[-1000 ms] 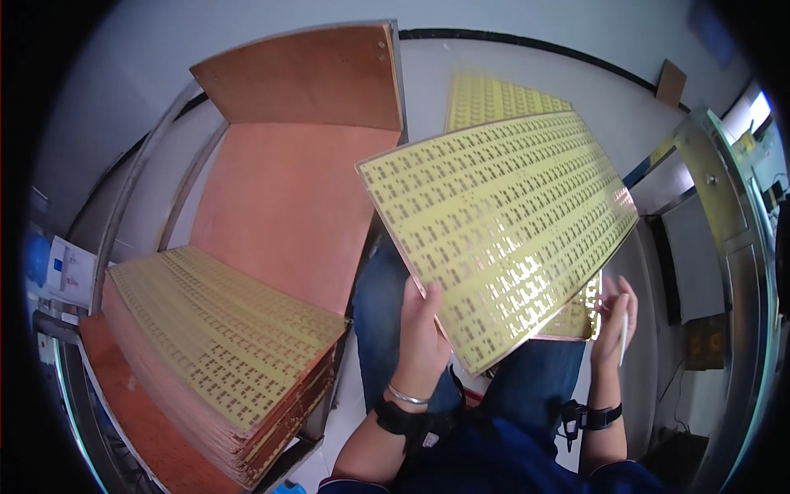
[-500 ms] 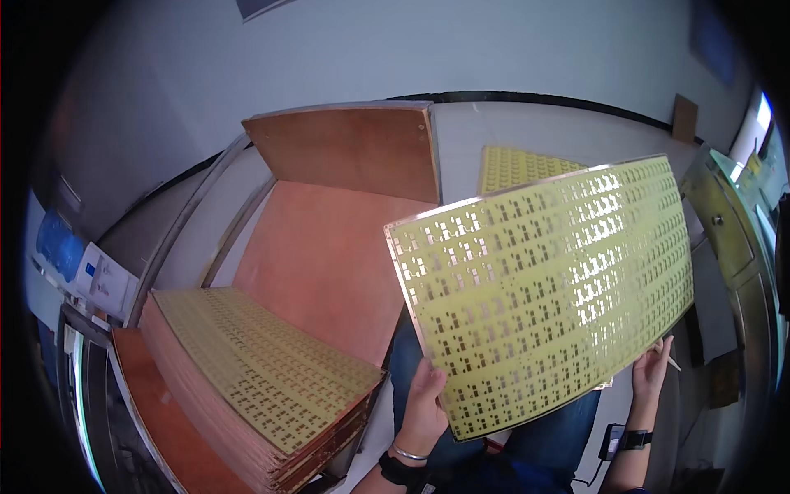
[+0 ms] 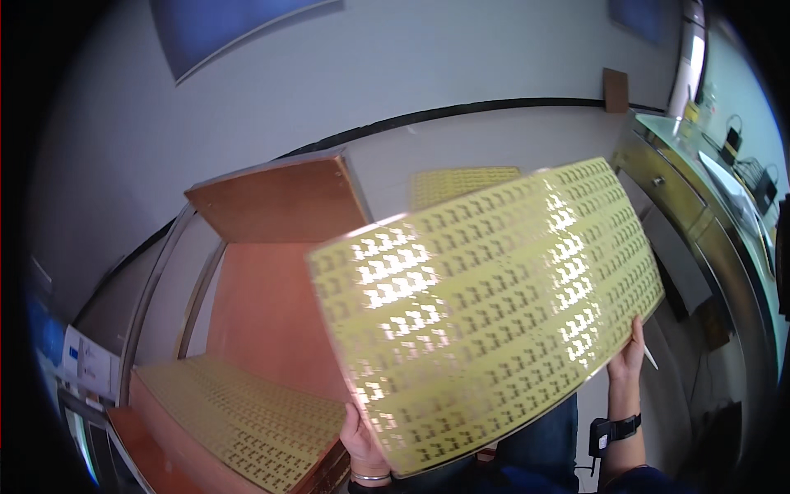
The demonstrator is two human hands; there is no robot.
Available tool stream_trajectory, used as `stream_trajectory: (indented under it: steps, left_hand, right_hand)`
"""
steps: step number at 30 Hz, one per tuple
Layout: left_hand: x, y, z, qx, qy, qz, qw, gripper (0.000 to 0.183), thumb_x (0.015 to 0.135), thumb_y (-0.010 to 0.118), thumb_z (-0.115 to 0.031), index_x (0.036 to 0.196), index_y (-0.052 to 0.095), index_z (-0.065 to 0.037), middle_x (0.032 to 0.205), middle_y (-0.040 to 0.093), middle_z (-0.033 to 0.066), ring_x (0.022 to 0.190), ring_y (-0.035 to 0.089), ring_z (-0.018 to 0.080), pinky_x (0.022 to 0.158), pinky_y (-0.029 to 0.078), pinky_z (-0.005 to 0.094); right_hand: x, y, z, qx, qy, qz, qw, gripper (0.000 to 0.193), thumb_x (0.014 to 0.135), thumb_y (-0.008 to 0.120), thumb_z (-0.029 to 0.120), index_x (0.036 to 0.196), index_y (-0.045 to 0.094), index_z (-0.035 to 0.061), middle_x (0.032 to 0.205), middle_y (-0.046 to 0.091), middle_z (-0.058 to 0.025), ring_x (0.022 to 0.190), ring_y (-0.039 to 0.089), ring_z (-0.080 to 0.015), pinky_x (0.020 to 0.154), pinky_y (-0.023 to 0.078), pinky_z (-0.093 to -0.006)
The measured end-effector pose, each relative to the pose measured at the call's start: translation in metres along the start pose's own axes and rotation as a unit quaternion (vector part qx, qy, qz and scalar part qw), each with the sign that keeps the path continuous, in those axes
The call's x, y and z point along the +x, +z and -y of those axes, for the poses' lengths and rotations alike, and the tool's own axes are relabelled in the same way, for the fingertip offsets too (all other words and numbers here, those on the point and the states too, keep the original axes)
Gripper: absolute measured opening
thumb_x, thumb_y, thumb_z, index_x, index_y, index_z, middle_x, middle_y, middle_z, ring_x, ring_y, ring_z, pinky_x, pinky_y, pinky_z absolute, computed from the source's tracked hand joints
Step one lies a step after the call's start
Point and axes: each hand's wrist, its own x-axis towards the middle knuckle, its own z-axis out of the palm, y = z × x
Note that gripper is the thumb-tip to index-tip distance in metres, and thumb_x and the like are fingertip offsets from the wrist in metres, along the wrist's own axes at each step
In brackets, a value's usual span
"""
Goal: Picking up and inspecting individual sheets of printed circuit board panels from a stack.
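A large yellow-green circuit board panel (image 3: pixel 494 321), covered in rows of shiny metallic pads, is held up tilted in front of me. My left hand (image 3: pixel 360 440) grips its lower left edge, the thumb on the front face and the other fingers hidden behind. At the lower right edge, my right hand (image 3: pixel 629 356) holds the panel, with most fingers out of sight behind it. A thin white pointed stick (image 3: pixel 651 357) juts out beside that hand. To the left lies a thick stack of similar panels (image 3: pixel 247 420), its top one showing the same pattern.
The stack rests on a cart with a reddish-brown base board (image 3: pixel 280 305) and an upright back board (image 3: pixel 280 202). Beyond the held panel lies another yellow-green panel (image 3: pixel 465 183). A metal desk with a drawer (image 3: pixel 658 179) stands on the right, cables and papers on top.
My view has swung right and upward, so the cart and stack sit lower and farther left. Both hands still hold the panel; bright reflections now also show on its left part.
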Motion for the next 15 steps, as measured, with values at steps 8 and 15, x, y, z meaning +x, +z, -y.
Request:
stream_trajectory:
  steps: [8,15]
  left_hand:
    - [-0.003,0.039,0.060,0.030,-0.098,0.094,0.990,0.050,0.090,0.050,-0.017,0.136,0.033,-0.008,0.137,0.039,0.0109,0.125,0.041,0.0265,0.104,0.032,0.0493]
    - [-0.002,-0.002,0.031,-0.099,0.044,-0.098,0.989,0.039,0.086,0.052,-0.003,0.125,0.045,0.001,0.127,0.050,0.0156,0.118,0.047,0.0248,0.101,0.037,0.0353]
  right_hand:
    - [-0.033,0.093,-0.061,0.052,0.078,0.065,0.993,0.042,0.096,0.040,0.028,0.129,0.038,0.0015,0.130,0.047,-0.0149,0.117,0.049,-0.0271,0.098,0.041,-0.0415]
    - [-0.061,0.114,-0.066,-0.076,0.124,0.167,0.975,0.042,0.093,0.045,0.016,0.130,0.032,-0.0011,0.127,0.047,-0.0158,0.114,0.051,-0.0279,0.091,0.048,-0.0419]
